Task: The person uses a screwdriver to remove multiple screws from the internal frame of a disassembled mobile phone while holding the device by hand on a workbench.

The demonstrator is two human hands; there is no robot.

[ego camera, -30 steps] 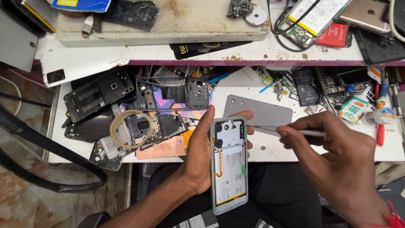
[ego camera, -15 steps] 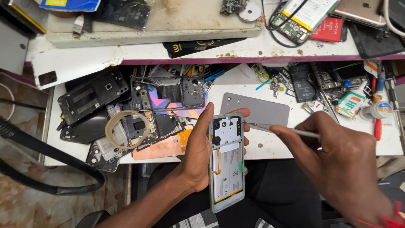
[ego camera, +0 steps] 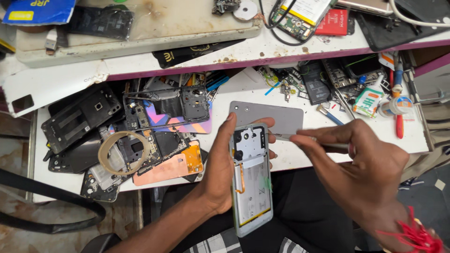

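Fingers of left hand [ego camera: 220, 173] wrap an opened phone [ego camera: 251, 180], back off, held upright over the lap at 6 o'clock of the white tabletop [ego camera: 300, 159]. Grey back cover [ego camera: 281, 117] lies flat at 12 o'clock of phone. Right hand [ego camera: 365, 173], at 3 o'clock, pinches a thin metal tool [ego camera: 286, 137], prob. tweezers; tip meets phone's top-right edge.
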